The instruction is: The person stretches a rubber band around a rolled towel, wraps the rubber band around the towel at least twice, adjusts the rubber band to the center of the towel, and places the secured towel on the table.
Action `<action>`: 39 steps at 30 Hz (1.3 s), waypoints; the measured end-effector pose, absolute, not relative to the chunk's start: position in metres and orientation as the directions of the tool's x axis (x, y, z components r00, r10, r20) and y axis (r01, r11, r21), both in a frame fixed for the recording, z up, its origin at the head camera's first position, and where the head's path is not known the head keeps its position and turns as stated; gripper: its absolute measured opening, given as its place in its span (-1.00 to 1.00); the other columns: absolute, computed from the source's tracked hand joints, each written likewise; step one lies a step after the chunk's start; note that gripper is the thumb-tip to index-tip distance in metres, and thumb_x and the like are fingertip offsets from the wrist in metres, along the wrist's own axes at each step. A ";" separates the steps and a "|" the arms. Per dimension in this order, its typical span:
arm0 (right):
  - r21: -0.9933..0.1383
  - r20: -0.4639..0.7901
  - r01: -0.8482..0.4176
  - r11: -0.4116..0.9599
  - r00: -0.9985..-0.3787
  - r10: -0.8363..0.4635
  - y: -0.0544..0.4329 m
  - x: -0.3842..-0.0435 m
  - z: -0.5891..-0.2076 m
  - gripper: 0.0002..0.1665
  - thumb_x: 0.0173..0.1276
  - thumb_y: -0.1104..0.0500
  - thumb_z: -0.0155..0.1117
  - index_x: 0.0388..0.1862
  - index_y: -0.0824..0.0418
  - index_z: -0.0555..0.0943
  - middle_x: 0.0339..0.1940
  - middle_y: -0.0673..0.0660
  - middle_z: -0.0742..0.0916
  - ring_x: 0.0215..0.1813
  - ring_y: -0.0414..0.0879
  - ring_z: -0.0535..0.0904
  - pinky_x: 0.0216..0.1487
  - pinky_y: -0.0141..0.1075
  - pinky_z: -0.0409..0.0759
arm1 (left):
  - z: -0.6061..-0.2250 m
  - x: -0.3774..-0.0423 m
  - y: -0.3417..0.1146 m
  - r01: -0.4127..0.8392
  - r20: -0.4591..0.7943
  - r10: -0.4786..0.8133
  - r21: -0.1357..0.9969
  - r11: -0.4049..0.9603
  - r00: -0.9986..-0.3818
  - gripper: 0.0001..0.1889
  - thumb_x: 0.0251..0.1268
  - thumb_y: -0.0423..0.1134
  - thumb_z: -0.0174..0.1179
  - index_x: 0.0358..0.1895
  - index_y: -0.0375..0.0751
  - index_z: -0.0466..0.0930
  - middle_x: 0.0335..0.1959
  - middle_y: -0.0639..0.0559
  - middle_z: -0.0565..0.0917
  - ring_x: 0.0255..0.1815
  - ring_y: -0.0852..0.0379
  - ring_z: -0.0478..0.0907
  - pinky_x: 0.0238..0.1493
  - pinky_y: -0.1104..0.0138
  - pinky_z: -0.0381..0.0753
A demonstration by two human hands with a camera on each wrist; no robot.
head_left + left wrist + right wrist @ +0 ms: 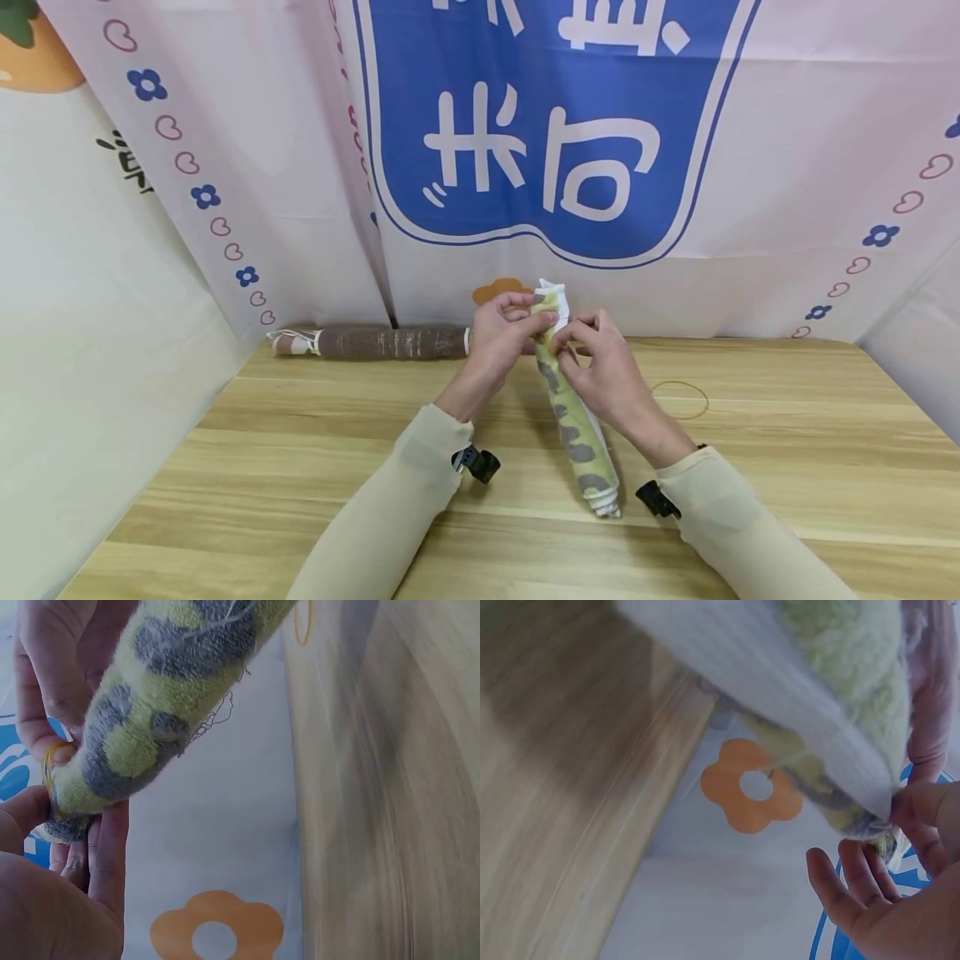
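Note:
A rolled towel (567, 417), yellow-green with grey patches and a white edge, slants up off the table from its lower end. My left hand (504, 332) grips its upper end, thumb in front and fingers behind. A thin yellow rubber band (49, 769) loops round that end in the left wrist view. My right hand (603, 367) pinches the band at the towel's side, fingertips close to the left thumb. In the right wrist view, the right thumb (922, 802) lies against the towel's tip, with the other fingers below it. Loose threads hang from the towel.
Another rolled towel (393, 342), brown with white bands, lies along the table's back edge at left. A second rubber band (678, 417) lies on the wooden table (787, 467) to the right. A printed curtain (300, 250) hangs right behind the table.

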State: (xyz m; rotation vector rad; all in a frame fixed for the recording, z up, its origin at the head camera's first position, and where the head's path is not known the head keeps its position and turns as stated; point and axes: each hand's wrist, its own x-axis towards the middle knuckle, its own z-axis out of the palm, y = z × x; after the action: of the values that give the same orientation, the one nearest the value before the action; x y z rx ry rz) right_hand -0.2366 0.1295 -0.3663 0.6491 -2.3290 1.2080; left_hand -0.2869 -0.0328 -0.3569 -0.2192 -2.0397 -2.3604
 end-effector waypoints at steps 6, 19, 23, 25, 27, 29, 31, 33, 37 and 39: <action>-0.689 0.417 -0.455 0.564 -0.886 -0.205 0.131 -0.235 -0.362 -0.79 0.43 0.28 0.44 -0.06 0.32 0.61 -0.03 0.25 0.62 -0.01 0.14 0.65 -0.09 -0.02 0.75 | -0.357 -0.288 -0.036 0.127 0.137 0.074 0.984 -0.123 -0.988 -0.62 0.25 -0.30 0.54 0.07 -0.29 0.63 -0.23 -0.11 0.78 -0.35 0.13 0.70 -0.44 0.33 0.73; -0.918 0.271 -0.300 0.259 -0.952 -0.143 0.142 -0.241 -0.359 -0.58 0.40 0.23 0.51 0.04 0.36 0.49 -0.07 0.26 0.68 -0.08 0.03 0.65 -0.16 -0.34 0.68 | -0.366 -0.298 -0.048 0.042 0.131 0.313 0.961 -0.274 -0.941 -0.55 0.58 -0.22 0.27 0.38 -0.37 0.56 -0.04 -0.07 0.75 -0.11 0.12 0.73 -0.05 0.24 0.78; -0.951 0.228 -0.256 0.172 -0.959 -0.167 0.143 -0.244 -0.361 -0.63 0.42 0.27 0.48 0.03 0.37 0.49 -0.07 0.23 0.71 -0.09 -0.05 0.67 -0.10 -0.35 0.68 | -0.367 -0.299 -0.050 0.034 0.117 0.342 0.971 -0.238 -0.932 -0.57 0.58 -0.20 0.28 0.35 -0.38 0.61 0.00 -0.05 0.70 -0.07 0.12 0.71 -0.02 0.24 0.76; -0.958 0.217 -0.244 0.152 -0.960 -0.177 0.144 -0.245 -0.362 -0.65 0.42 0.28 0.47 0.02 0.36 0.50 -0.06 0.21 0.70 -0.08 -0.07 0.66 -0.08 -0.35 0.67 | -0.367 -0.300 -0.050 0.052 0.126 0.339 0.974 -0.219 -0.932 -0.57 0.54 -0.21 0.32 0.32 -0.36 0.63 0.07 -0.07 0.68 -0.05 0.11 0.72 0.01 0.22 0.76; -0.960 0.211 -0.239 0.146 -0.959 -0.187 0.144 -0.246 -0.363 -0.66 0.42 0.27 0.47 -0.01 0.36 0.50 -0.07 0.20 0.70 -0.06 -0.05 0.65 -0.06 -0.34 0.66 | -0.368 -0.301 -0.050 0.066 0.132 0.327 0.977 -0.205 -0.936 -0.59 0.51 -0.22 0.36 0.29 -0.35 0.65 0.11 -0.11 0.70 -0.04 0.09 0.73 0.02 0.21 0.76; -0.954 0.209 -0.242 0.176 -0.960 -0.187 0.144 -0.245 -0.363 -0.64 0.41 0.23 0.50 -0.03 0.34 0.50 -0.06 0.21 0.70 -0.03 0.00 0.63 -0.06 -0.31 0.65 | -0.368 -0.301 -0.050 0.067 0.128 0.311 0.977 -0.201 -0.942 -0.59 0.46 -0.24 0.40 0.27 -0.34 0.67 0.10 -0.13 0.73 -0.05 0.09 0.74 0.02 0.20 0.76; -0.942 0.213 -0.249 0.227 -0.961 -0.174 0.144 -0.244 -0.364 -0.61 0.40 0.17 0.53 -0.04 0.31 0.51 -0.02 0.23 0.70 0.03 0.05 0.62 -0.03 -0.26 0.65 | -0.367 -0.301 -0.049 0.064 0.121 0.297 0.978 -0.197 -0.947 -0.60 0.42 -0.26 0.43 0.23 -0.33 0.68 0.04 -0.15 0.78 -0.06 0.09 0.75 -0.01 0.20 0.77; -0.925 0.225 -0.260 0.277 -0.962 -0.153 0.143 -0.243 -0.364 -0.59 0.39 0.14 0.55 -0.04 0.28 0.51 0.03 0.25 0.70 0.12 0.10 0.62 0.01 -0.18 0.66 | -0.366 -0.299 -0.048 0.064 0.118 0.281 0.979 -0.193 -0.953 -0.62 0.38 -0.27 0.46 0.19 -0.32 0.68 -0.03 -0.11 0.80 -0.09 0.10 0.74 -0.05 0.21 0.77; -0.893 0.299 -0.327 0.308 -0.945 -0.135 0.140 -0.242 -0.365 -0.66 0.39 0.25 0.53 -0.05 0.30 0.53 0.09 0.27 0.66 0.20 0.16 0.61 0.13 -0.03 0.69 | -0.362 -0.296 -0.044 0.078 0.120 0.235 0.980 -0.182 -0.965 -0.66 0.31 -0.30 0.50 0.10 -0.28 0.70 -0.15 -0.03 0.78 -0.18 0.12 0.72 -0.17 0.28 0.76; -0.874 0.353 -0.380 0.301 -0.925 -0.142 0.137 -0.241 -0.366 -0.71 0.38 0.35 0.49 -0.07 0.33 0.54 0.06 0.27 0.62 0.19 0.18 0.61 0.15 0.01 0.70 | -0.361 -0.294 -0.043 0.088 0.124 0.214 0.981 -0.171 -0.969 -0.67 0.29 -0.31 0.51 0.07 -0.27 0.70 -0.18 -0.03 0.76 -0.23 0.13 0.70 -0.24 0.31 0.75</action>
State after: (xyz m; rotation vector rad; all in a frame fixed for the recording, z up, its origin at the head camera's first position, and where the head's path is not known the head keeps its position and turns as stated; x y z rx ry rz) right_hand -0.2413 0.1371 -0.3658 0.4806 -2.3574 1.6744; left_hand -0.2936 -0.0428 -0.3610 -0.3794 -2.0742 -2.4398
